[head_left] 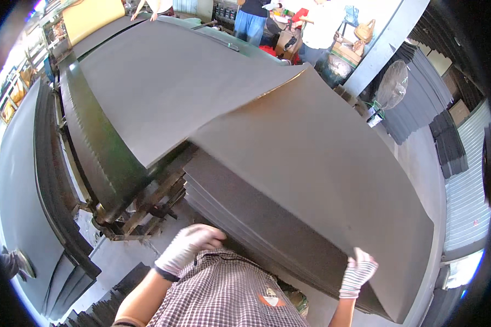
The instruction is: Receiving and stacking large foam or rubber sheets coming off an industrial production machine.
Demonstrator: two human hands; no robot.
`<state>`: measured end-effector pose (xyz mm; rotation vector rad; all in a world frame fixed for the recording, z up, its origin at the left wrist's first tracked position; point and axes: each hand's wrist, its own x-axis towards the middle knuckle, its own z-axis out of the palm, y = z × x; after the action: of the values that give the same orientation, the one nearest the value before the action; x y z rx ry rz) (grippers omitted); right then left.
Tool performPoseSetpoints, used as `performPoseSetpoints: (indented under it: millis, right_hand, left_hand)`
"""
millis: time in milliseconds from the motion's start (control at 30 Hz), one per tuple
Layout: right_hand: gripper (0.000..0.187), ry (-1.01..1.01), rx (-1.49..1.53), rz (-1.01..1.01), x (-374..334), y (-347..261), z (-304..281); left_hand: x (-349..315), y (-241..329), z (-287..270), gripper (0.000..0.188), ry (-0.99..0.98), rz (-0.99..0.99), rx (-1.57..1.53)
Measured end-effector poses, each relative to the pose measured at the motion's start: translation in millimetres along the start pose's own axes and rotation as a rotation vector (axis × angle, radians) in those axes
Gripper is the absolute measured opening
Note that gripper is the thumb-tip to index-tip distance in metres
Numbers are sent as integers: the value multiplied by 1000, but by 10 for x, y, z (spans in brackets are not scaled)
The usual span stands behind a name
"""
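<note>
A large dark grey flexible sheet [322,158] runs off the machine bed and slopes down to the right. My right hand [358,275], in a striped white glove, grips this sheet's near edge and holds it raised above a stack of similar sheets [240,191]. My left hand [193,246], gloved in white with a dark wristband, hovers in front of my checked shirt, near the stack's near side. Its fingers are curled together, and I see nothing in them. Farther back, another grey sheet section [174,76] lies flat on the bed.
The machine's green side apron [101,131] and metal frame [142,218] stand at the left. Beyond them is another sheet stack [27,180]. A fan [393,84] stands by a blue post [382,46] at the right. Other people [251,22] are at the back.
</note>
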<state>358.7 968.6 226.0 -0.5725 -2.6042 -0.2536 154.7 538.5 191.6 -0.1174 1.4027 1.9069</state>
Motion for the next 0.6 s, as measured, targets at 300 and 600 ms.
performPoseSetpoints:
  millis: [300,600]
  right_hand:
    - [29,-16,87,224,-725,-522,-196]
    - [52,66,791,1087,-1798,-400,-299]
  left_hand:
    - [522,-286,1372,85,-648,282,257]
    - [1070,-104,576,35,9,924,793]
